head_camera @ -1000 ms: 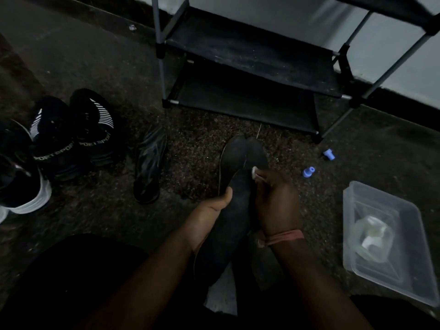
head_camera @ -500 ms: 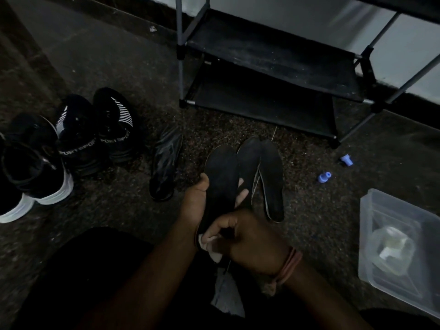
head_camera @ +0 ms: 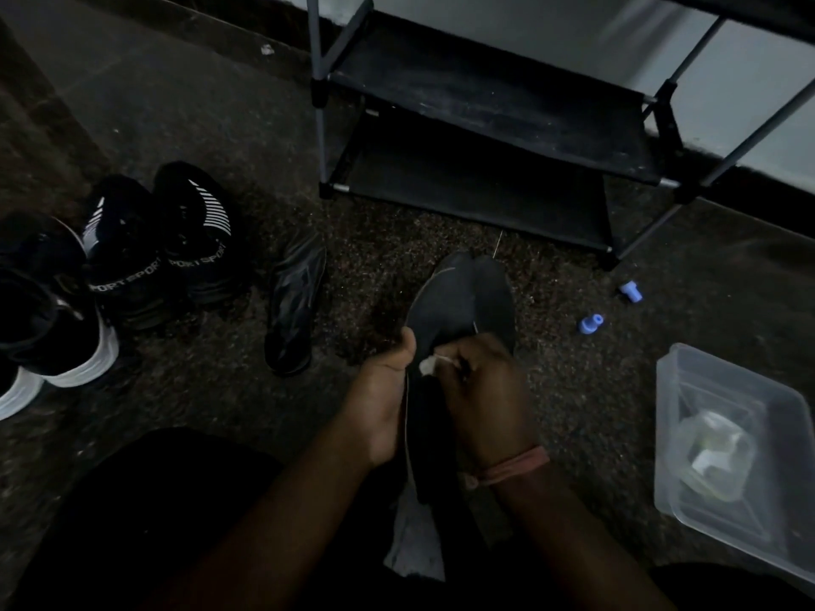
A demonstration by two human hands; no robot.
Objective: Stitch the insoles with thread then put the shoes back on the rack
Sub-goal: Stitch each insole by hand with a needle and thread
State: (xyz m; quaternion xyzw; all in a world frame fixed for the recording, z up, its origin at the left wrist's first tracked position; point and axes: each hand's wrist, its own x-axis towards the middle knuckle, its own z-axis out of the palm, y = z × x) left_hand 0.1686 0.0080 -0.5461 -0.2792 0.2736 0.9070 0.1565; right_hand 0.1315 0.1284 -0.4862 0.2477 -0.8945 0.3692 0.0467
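Dark foam insole (head_camera: 434, 319) stands lengthwise between both hands, toe end pointing away from the person. Left hand (head_camera: 383, 399) wraps its grip round the insole's left edge, thumb up along the side. Right hand (head_camera: 483, 392) has its grip curled closed over the right edge, pinching a small white bit (head_camera: 427, 365); whether that is thread cannot be told in the dim light. A pink band (head_camera: 514, 465) circles the right wrist. Just beyond the grip, a second insole (head_camera: 496, 293) lies on the floor, partly behind the held one. Left of the grip lies a black shoe (head_camera: 293, 304), further left the sneakers (head_camera: 158, 240). Right of it sit two blue caps (head_camera: 591, 324) and a clear plastic container (head_camera: 688, 377). Farthest off stands the rack (head_camera: 485, 103).
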